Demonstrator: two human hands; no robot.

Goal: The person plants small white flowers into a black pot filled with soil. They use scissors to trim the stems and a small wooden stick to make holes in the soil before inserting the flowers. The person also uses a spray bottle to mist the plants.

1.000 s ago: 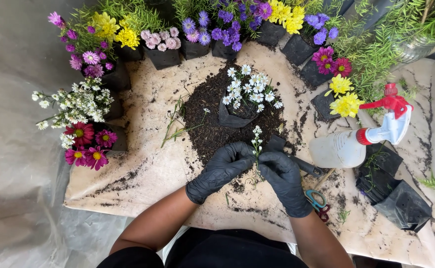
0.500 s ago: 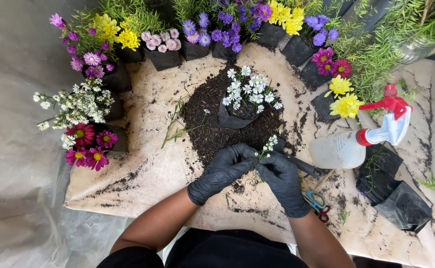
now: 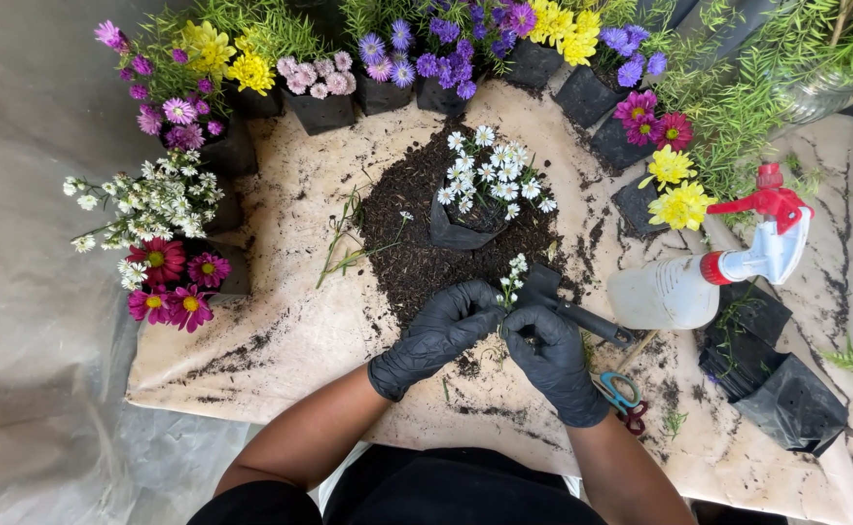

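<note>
Two gloved hands, head view: left [image 3: 438, 335] and right [image 3: 550, 352] pinch one white sprig [image 3: 511, 284] beside the soil heap [image 3: 417, 248]. Risk: thin stem may snap under squeeze; right elbow near scissors [image 3: 621, 397].

Both black-gloved hands, left hand [image 3: 441, 335] and right hand [image 3: 550, 358], pinch a small white-flowered sprig [image 3: 511, 282] near a soil heap [image 3: 426, 243], spray bottle [image 3: 709, 272] lying to the right.
</note>
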